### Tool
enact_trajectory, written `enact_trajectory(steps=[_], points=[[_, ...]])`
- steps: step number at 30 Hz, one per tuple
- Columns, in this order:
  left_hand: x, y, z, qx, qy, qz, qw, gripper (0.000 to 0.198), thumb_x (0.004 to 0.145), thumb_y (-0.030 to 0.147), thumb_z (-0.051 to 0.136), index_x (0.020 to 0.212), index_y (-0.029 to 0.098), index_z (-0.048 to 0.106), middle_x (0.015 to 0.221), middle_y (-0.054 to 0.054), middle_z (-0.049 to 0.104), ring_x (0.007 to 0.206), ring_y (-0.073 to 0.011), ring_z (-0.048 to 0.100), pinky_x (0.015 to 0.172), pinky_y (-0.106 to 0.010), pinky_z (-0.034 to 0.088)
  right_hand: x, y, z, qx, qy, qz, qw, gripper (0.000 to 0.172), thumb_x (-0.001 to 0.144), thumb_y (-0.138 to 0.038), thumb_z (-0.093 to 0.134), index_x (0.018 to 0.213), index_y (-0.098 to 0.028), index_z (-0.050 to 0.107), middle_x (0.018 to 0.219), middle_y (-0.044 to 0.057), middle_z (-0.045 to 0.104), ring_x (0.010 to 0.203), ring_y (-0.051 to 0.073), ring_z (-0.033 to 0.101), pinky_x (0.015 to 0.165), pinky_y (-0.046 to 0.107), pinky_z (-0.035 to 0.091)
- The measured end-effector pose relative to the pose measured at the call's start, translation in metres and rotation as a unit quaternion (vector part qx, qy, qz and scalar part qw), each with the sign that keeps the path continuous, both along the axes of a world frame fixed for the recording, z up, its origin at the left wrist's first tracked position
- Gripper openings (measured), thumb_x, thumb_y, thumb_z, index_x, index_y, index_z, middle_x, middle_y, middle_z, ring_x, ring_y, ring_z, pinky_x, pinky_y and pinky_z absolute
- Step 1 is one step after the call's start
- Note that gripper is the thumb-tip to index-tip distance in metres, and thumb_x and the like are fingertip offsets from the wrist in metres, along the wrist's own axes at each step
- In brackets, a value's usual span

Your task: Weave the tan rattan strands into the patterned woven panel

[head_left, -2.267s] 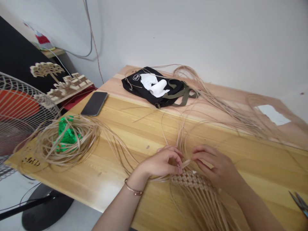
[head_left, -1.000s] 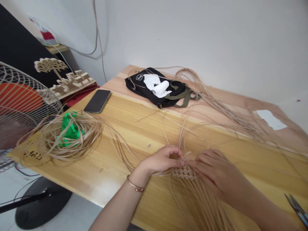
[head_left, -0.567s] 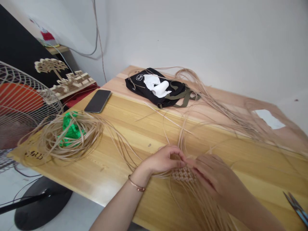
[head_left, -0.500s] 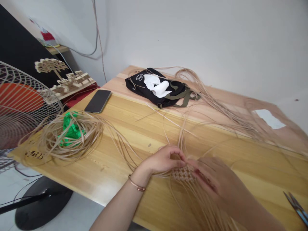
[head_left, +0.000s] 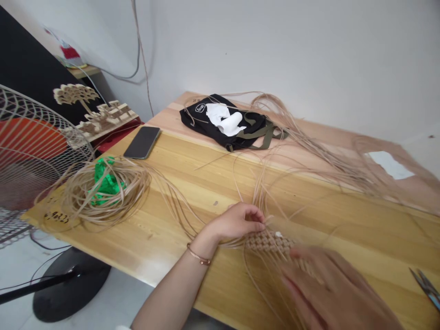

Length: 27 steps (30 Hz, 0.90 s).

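A woven strip of tan strands (head_left: 263, 241) lies on the wooden table, with loose strands fanning out above and below it. My left hand (head_left: 240, 223) pinches strands at the strip's upper left edge, thumb against fingertips. Over the lower right part of the weave is my right hand (head_left: 330, 284), blurred by motion; whether its fingers hold a strand cannot be made out. A small white spot (head_left: 278, 234) shows on the weave's upper edge.
A strand coil (head_left: 134, 192) with green wrapping (head_left: 107, 181) lies left, below a phone (head_left: 142, 142). A black bag (head_left: 202, 121) with white tissue (head_left: 225, 120) and long strands lies behind. Scissors (head_left: 426, 286) rest right; a fan (head_left: 41, 151) stands left.
My right hand has moved down and right, away from my left hand, uncovering more of the weave. My left hand keeps its pinch. The view has shifted slightly.
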<state>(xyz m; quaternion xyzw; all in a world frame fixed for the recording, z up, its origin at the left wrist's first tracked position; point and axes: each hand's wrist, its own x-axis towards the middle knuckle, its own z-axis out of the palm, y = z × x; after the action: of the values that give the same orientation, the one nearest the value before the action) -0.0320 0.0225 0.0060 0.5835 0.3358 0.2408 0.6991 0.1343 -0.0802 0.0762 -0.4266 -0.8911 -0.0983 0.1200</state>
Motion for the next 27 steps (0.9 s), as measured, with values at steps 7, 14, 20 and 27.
enact_trajectory(steps=[7,14,20,27], points=[[-0.001,0.002,-0.004,-0.014,0.036,-0.01,0.999,0.015,0.063,0.012,0.052,0.075,0.011,0.06,0.07,-0.001,0.06,0.065,-0.0096,0.051,0.062,-0.02,0.04,-0.054,0.034,-0.027,0.0,-0.071,-0.029,0.997,0.021,0.069,-0.007,0.05,0.076,-0.022,0.063,0.074,0.005,0.06,0.073,0.022,0.05,0.066,0.035,0.039],[-0.001,0.004,-0.006,-0.009,0.046,-0.012,0.999,0.017,0.062,0.014,0.053,0.076,0.011,0.061,0.072,-0.002,0.061,0.066,-0.0105,0.052,0.062,-0.021,0.04,-0.049,0.027,-0.041,-0.018,-0.039,-0.04,0.998,0.012,0.07,-0.012,0.054,0.068,-0.021,0.061,0.072,0.005,0.059,0.073,0.023,0.05,0.065,0.036,0.038],[-0.004,0.004,-0.002,-0.018,0.002,-0.023,1.0,0.012,0.065,0.019,0.058,0.073,0.01,0.06,0.066,0.0,0.057,0.06,-0.008,0.048,0.059,-0.019,0.037,-0.016,0.036,-0.024,-0.22,0.253,-0.19,0.923,0.016,0.077,-0.03,0.049,0.075,-0.022,0.063,0.073,0.002,0.066,0.066,0.016,0.058,0.059,0.027,0.044],[-0.006,0.004,0.0,-0.031,-0.012,-0.041,0.999,0.017,0.066,0.024,0.063,0.075,0.01,0.06,0.066,0.0,0.057,0.059,-0.0068,0.047,0.058,-0.019,0.037,-0.004,0.054,-0.023,-0.384,0.365,-0.35,0.772,0.026,0.068,-0.041,0.057,0.074,-0.017,0.064,0.062,0.003,0.065,0.055,0.015,0.058,0.049,0.022,0.043]])
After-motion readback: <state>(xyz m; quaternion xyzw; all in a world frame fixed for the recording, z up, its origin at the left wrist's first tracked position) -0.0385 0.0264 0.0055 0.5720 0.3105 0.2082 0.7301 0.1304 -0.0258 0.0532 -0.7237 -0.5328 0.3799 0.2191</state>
